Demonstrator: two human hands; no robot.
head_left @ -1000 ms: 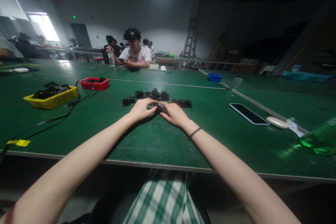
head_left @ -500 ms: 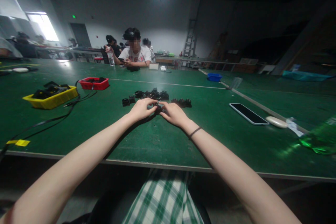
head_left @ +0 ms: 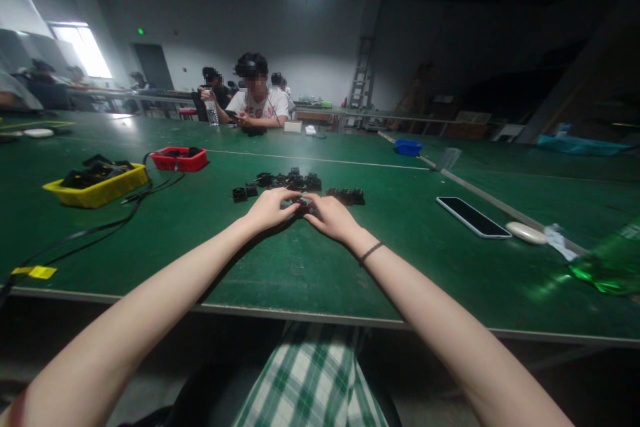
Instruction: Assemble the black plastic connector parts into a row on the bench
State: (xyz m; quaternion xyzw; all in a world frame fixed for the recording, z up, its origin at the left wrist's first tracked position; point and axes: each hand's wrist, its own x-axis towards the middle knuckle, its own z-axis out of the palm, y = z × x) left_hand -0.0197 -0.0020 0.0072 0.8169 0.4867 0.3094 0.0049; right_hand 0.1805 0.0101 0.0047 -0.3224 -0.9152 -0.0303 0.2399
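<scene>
Both my hands meet over the green table, with a small black part [head_left: 301, 205] between their fingertips. My left hand [head_left: 273, 207] grips it from the left with thumb and fingers; my right hand [head_left: 330, 215] grips it from the right. Fingers hide much of the part, so its exact kind is unclear. Just beyond lies a loose pile of black parts [head_left: 293, 179]. Two black blocky pieces [head_left: 245, 193] sit left of the pile, and a short row of similar black pieces [head_left: 346, 196] lies by my right fingers.
To the left stand a yellow basket [head_left: 100, 191] and a red basket [head_left: 180, 159] holding black parts, with black cables [head_left: 133, 210] alongside. A phone [head_left: 473, 217], a pale oval object [head_left: 526, 233] and a green bottle [head_left: 613, 260] lie right. A person [head_left: 257, 103] sits opposite.
</scene>
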